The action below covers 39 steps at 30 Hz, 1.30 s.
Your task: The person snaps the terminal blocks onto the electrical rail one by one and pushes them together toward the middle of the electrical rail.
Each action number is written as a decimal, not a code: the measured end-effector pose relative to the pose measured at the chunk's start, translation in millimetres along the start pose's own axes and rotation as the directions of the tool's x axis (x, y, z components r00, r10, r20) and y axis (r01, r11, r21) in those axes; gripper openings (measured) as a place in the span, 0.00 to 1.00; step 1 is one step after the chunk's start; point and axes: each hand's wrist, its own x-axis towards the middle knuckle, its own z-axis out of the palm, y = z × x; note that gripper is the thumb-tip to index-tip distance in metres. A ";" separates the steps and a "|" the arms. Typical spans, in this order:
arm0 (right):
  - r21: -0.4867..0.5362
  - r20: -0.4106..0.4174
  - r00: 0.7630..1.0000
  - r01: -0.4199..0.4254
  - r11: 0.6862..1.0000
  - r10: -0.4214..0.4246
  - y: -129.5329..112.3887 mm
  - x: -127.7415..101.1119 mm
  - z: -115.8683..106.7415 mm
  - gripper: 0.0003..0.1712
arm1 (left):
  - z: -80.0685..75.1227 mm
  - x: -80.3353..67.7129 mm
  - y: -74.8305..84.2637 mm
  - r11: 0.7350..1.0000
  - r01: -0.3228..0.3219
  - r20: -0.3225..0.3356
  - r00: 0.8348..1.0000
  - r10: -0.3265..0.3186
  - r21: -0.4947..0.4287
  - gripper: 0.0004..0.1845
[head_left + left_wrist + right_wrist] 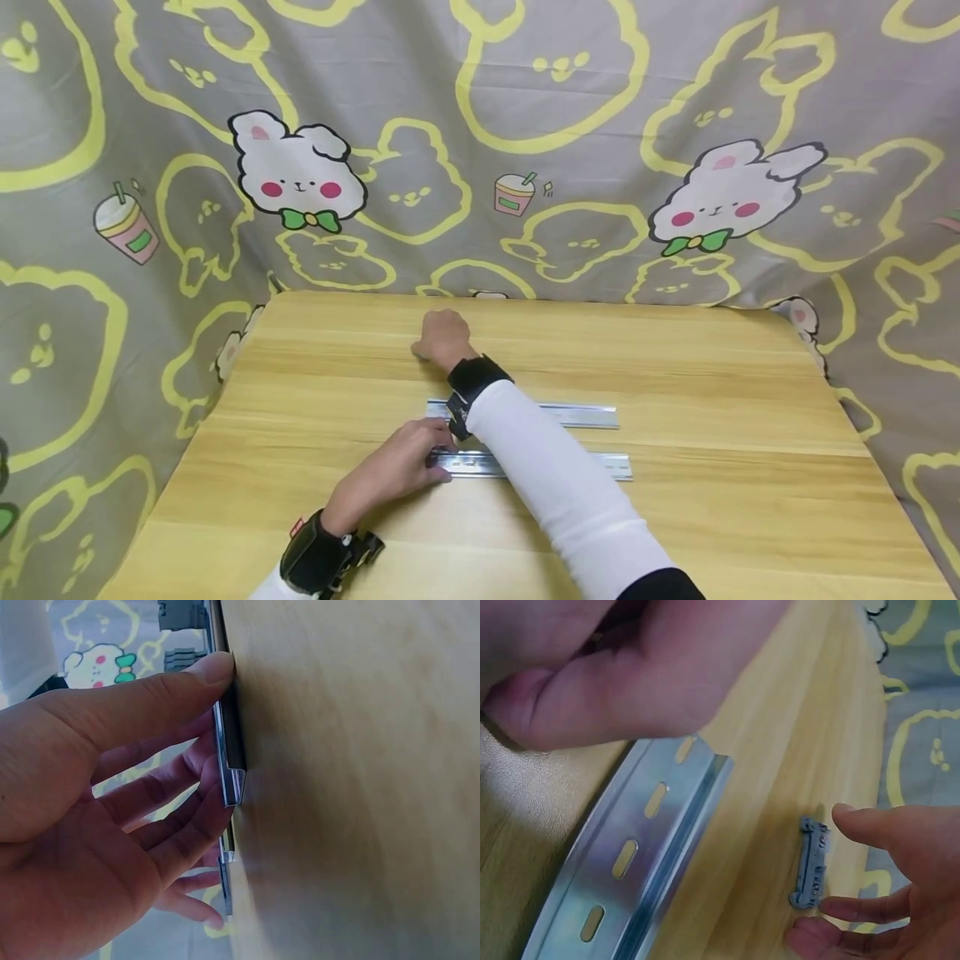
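Note:
My left hand (408, 454) grips the left end of the nearer slotted DIN rail (615, 467). In the left wrist view its thumb presses the near edge, with fingers behind the rail (231, 742). Farther back, my right hand (915, 877) is spread around a small grey terminal block (810, 862) lying on the table. Its thumb stands at one end of the block and its fingers at the other; contact cannot be made out. The head view hides this block behind the right hand (444, 337).
A second DIN rail (581, 415) lies behind the nearer one, partly under the right forearm. Grey ridged pieces (184, 658) show beyond the left thumb. The wooden table (712, 375) ends at a patterned curtain (420, 75).

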 end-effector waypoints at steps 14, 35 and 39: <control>0.041 0.028 0.999 0.043 0.998 -0.044 4.8 -2.2 -5.0 0.11 | 0.2 0.4 1.7 1.000 0.005 0.000 1.000 -0.005 0.006 0.13; 0.460 -0.142 0.957 0.290 0.839 -0.253 82.6 -94.6 -73.4 0.16 | -3.0 -4.6 -1.2 1.000 0.016 0.012 1.000 -0.016 -0.019 0.15; 0.547 -0.205 0.951 0.308 0.779 -0.232 110.8 -121.7 -69.9 0.26 | -1.3 -2.8 -1.0 1.000 -0.014 -0.003 1.000 0.014 -0.011 0.15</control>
